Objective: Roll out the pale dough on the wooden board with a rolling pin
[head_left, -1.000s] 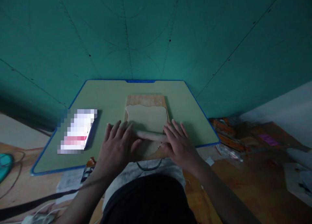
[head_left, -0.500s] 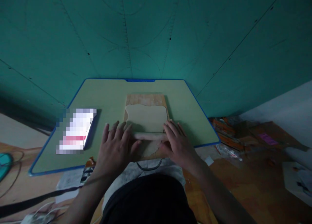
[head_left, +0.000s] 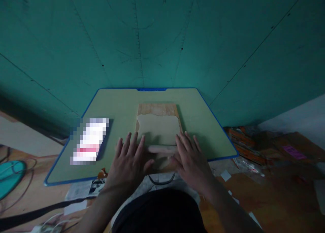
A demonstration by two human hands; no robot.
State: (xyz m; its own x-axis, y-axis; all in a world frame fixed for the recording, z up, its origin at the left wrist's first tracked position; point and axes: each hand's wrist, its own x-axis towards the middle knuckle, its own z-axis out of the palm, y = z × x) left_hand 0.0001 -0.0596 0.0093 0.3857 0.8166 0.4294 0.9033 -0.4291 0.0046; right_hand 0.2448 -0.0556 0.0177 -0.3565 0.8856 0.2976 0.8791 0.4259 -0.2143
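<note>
A wooden board [head_left: 157, 108] lies on the pale green table [head_left: 119, 101]. A flat, pale sheet of dough [head_left: 158, 126] with wavy edges covers much of it. Across the near part of the sheet lies a light rolling pin [head_left: 162, 149]. My left hand [head_left: 130, 162] rests over the pin's left end, palm down with its fingers spread. Over the right end lies my right hand [head_left: 190, 160], also palm down, fingers apart. Both hands hide the ends of the pin.
A phone [head_left: 90, 140] with a bright, blurred screen stands tilted on the table's left side. Behind the table rises a green wall [head_left: 162, 40]. Cardboard [head_left: 297, 146] and clutter lie at right; a cable and strap [head_left: 45, 209] are lower left.
The camera view has shifted, so the table and hands appear lower and farther right. My left hand's fingers are more spread and straighter over the pin.
</note>
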